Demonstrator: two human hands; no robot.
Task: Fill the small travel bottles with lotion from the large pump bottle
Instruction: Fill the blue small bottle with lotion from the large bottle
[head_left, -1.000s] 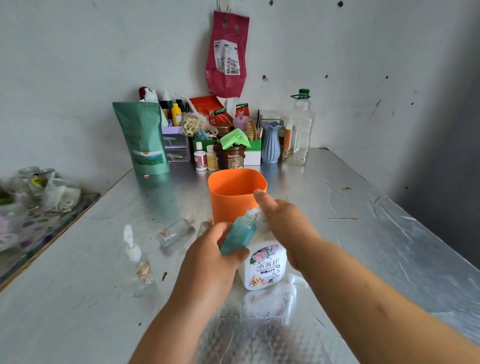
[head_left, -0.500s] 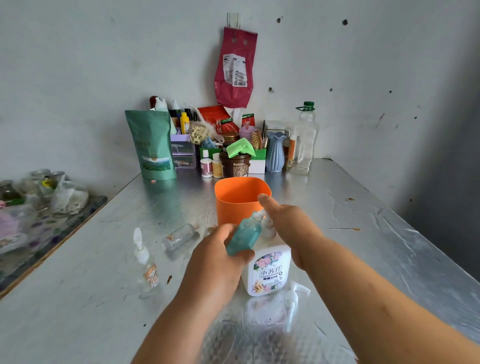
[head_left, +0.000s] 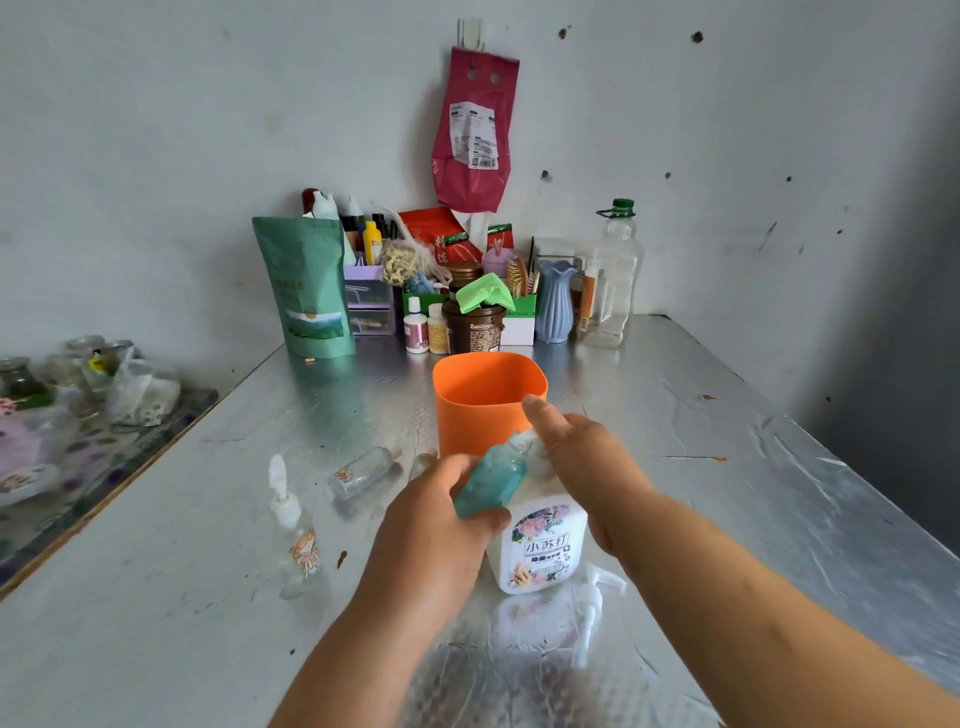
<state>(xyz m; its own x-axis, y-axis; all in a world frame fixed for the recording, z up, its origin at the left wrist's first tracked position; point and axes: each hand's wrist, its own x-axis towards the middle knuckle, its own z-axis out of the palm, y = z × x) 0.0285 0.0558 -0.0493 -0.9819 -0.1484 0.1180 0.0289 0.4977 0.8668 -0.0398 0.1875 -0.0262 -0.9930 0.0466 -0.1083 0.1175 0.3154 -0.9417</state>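
The large white pump bottle with a flower label stands on the silver table. My right hand rests on top of its pump head, index finger stretched forward. My left hand grips a small travel bottle filled with teal liquid, tilted with its mouth up against the pump under my right hand. The nozzle itself is hidden. A clear travel bottle with a white pump stands at the left. Another clear bottle lies on its side nearby.
An orange cup stands just behind the hands. A white pump cap with a tube lies right of the large bottle. Jars, a green pouch, a blue vase and a clear jug crowd the back wall. A cluttered tray sits at left.
My view has shifted a little, so everything sits lower in the frame. Both hands and the two bottles keep the same pose.
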